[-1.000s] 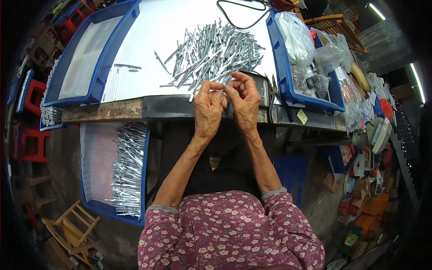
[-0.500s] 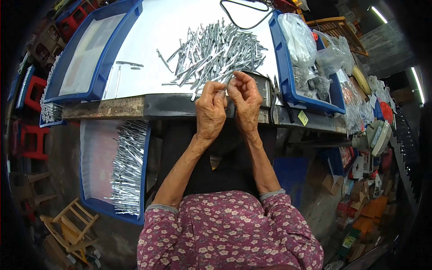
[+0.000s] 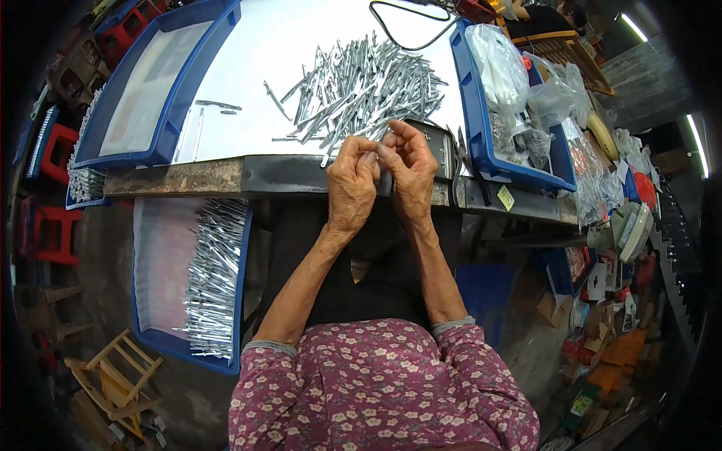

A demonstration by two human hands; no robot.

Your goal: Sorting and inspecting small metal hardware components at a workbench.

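My left hand [image 3: 352, 184] and my right hand [image 3: 411, 171] meet at the table's front edge, thumbs and fingertips pinched close together. Whatever sits between the fingertips is too small and covered to make out. Just beyond them spreads a loose heap of thin silvery metal rods [image 3: 368, 86] on the white tabletop [image 3: 259, 68]. A dark metal block [image 3: 440, 143] is partly hidden behind my right hand. Black-handled pliers [image 3: 464, 156] lie to its right, over the edge.
An upright-walled blue tray [image 3: 162, 135] with a pale lining stands at left. Below the tabletop, another blue tray [image 3: 243, 301] holds many rods in rows. A blue bin [image 3: 481, 146] with plastic bags [image 3: 496, 68] stands at right. A black cord [image 3: 387, 36] lies at the back.
Both hands stay in nearly the same place, with the fingertips slightly shifted. At the far upper right, part of a person has come into view.
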